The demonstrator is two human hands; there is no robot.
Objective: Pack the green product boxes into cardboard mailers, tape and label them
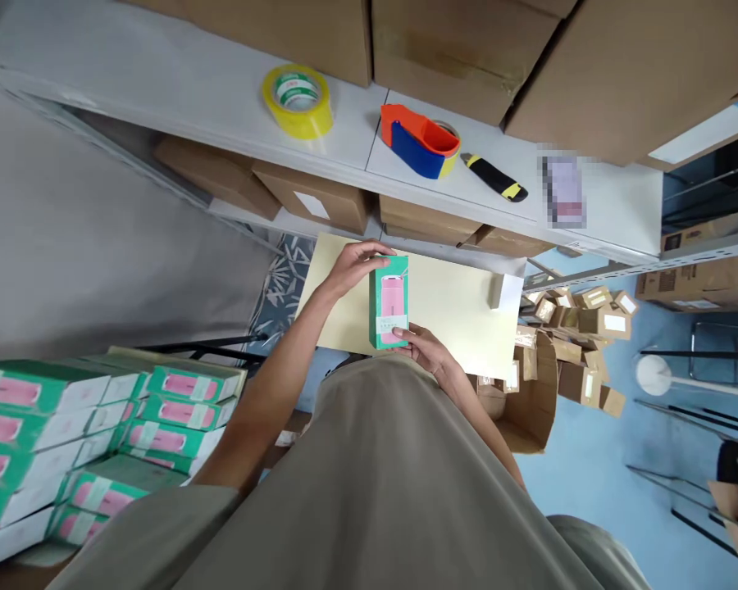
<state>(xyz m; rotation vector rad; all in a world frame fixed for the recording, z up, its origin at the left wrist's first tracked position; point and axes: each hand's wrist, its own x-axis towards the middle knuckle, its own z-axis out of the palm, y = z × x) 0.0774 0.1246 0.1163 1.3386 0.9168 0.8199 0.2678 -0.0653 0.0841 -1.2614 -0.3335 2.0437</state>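
Note:
A green box (378,305) with a pink bottle-like item pictured on its front is between my two hands, over a pale yellow tabletop (448,315). My left hand (357,266) closes on the box's upper end, thumb on the front face. At its lower right corner my right hand (425,347) grips it, thumb on the front and the other fingers partly hidden behind. The box's front faces up toward me. A small white box (506,292) stands at the right end of the tabletop.
The shelf (202,98) ahead holds yellow tape (298,100), a tape dispenser (419,141), a utility knife (495,177) and a blurred phone-like thing (564,190). Stacked green boxes (160,410) stand at left. Small cartons (581,381) lie heaped on the floor at right.

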